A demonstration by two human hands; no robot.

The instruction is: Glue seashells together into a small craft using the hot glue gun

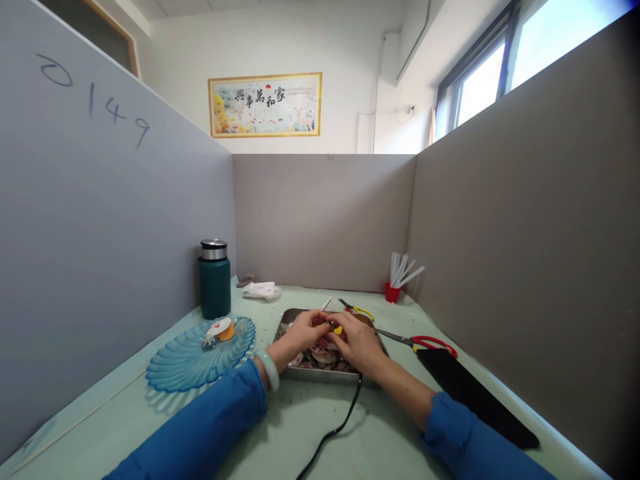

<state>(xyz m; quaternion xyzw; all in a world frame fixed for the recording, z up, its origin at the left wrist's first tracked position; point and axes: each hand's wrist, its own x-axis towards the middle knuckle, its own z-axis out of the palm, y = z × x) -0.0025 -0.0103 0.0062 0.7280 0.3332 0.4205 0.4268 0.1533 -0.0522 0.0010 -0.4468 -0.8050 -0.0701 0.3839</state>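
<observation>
My left hand (306, 329) and my right hand (357, 339) meet above a shallow metal tray (320, 377). Their fingertips are closed together round a small dark piece (331, 325), too small to name. A bit of yellow shows by the right fingers; what it belongs to is hidden. Below the hands, the tray holds pinkish and brown flower-like pieces (325, 357). From the tray's front edge a black cord (336, 430) runs toward me. Just behind the tray lie a thin white stick (327, 303) and yellow-handled pliers (361, 311).
On the left are a blue scalloped glass plate (175, 363) with a ribbon spool (220, 328) and a green bottle (215, 287). A white packet (261, 290) lies behind. Right are red-handled scissors (434, 343), a black flat object (475, 397) and a red cup (393, 293) of white sticks. Grey panels enclose the table.
</observation>
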